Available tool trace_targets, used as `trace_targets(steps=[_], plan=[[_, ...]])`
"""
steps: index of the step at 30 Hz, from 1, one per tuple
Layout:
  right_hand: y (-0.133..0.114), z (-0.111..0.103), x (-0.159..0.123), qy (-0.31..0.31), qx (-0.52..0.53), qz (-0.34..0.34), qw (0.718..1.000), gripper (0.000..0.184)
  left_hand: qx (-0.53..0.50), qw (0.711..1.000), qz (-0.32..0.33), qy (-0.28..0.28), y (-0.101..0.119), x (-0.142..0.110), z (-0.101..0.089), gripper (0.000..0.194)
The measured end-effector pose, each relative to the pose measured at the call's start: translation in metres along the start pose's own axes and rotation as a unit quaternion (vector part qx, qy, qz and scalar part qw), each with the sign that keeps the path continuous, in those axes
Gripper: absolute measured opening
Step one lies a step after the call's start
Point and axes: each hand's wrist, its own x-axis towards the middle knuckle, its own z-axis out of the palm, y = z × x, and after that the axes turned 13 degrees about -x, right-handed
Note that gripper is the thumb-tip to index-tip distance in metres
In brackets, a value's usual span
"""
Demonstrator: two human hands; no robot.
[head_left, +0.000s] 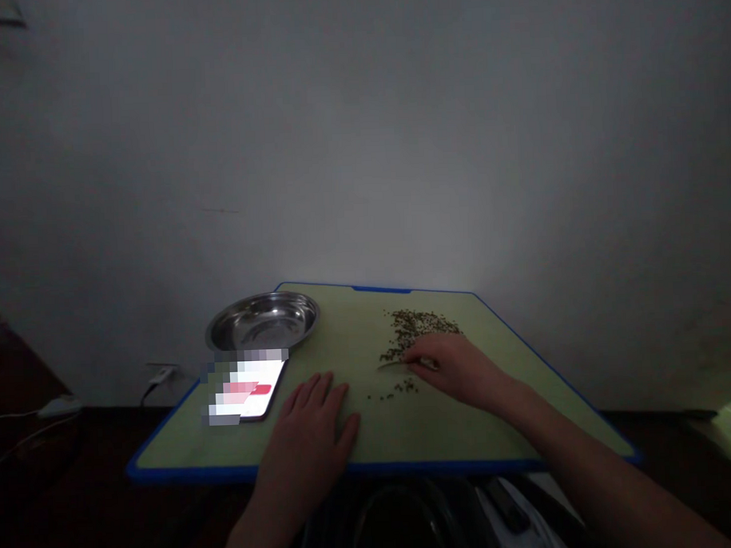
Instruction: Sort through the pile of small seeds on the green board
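On the table's right half, my right hand [444, 367] is closed in a pinch around a thin, pale, slightly curved tool [391, 364]; its exact kind is too dim to make out. The tool points left, between a spread pile of small dark seeds or grains [418, 324] and a smaller scatter of the same grains [407, 386] nearer me. My left hand [315, 420] lies flat near the front edge, fingers apart, holding nothing. Just left of it is a lit phone [263, 389], partly blurred out.
A shallow round steel basin [307, 317] stands at the table's back left, behind the phone. The pale green table [355, 322] has a blue rim and stands by a grey wall [397, 145]. A white power strip [59, 406] with cables lies at the left.
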Motion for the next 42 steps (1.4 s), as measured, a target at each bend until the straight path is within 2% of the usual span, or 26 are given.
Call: trace_targets(steps=[4,10,13,17,20,27,38,42], plan=[[0.017,-0.001,-0.023,0.000,0.106,0.109,0.988,0.024,0.002,1.000,0.003,0.000,-0.003,0.000,0.002,0.043],[0.031,0.023,-0.061,-0.029,0.192,0.179,0.965,0.026,0.006,1.000,0.003,0.003,-0.003,0.001,0.004,0.042],[0.035,0.031,-0.063,-0.034,0.199,0.207,0.957,0.027,0.004,1.000,0.002,0.008,-0.004,0.001,0.004,0.042],[0.046,0.033,-0.053,-0.005,0.192,0.241,0.951,0.025,0.002,1.000,0.003,0.007,-0.004,0.001,0.003,0.041],[0.047,0.031,-0.045,0.009,0.181,0.235,0.955,0.026,0.007,1.000,0.001,0.001,-0.004,0.002,0.002,0.042],[0.026,0.027,-0.028,0.004,0.167,0.209,0.964,0.024,0.009,1.000,0.010,0.013,-0.007,0.003,0.003,0.040],[0.032,0.034,-0.034,0.006,0.213,0.229,0.950,0.025,0.013,1.000,0.014,0.007,-0.005,0.002,0.002,0.043],[0.031,0.037,-0.034,0.004,0.226,0.216,0.950,0.026,0.014,1.000,0.019,0.013,-0.007,0.001,0.003,0.042]])
